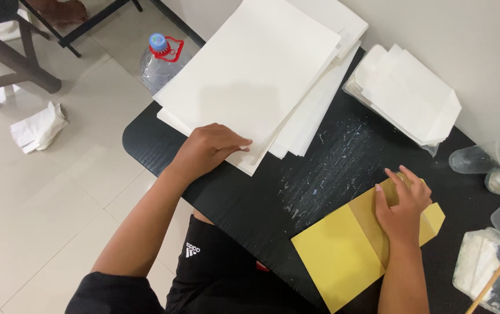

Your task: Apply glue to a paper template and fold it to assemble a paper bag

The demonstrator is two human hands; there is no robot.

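Yellow envelope (343, 256) under right hand (404, 209)

Left hand (209, 148) rests flat on the big stack of white paper (256, 75) at the black table's (232, 197) far-left corner. Right hand (402, 203) presses down on a folded yellow envelope (343, 256) at the near edge, with dried glue smears (325, 168) between them.

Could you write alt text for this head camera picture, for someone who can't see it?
Seen from above, a right hand presses flat on a folded yellow paper on a black table, while the left hand rests on a stack of white sheets.
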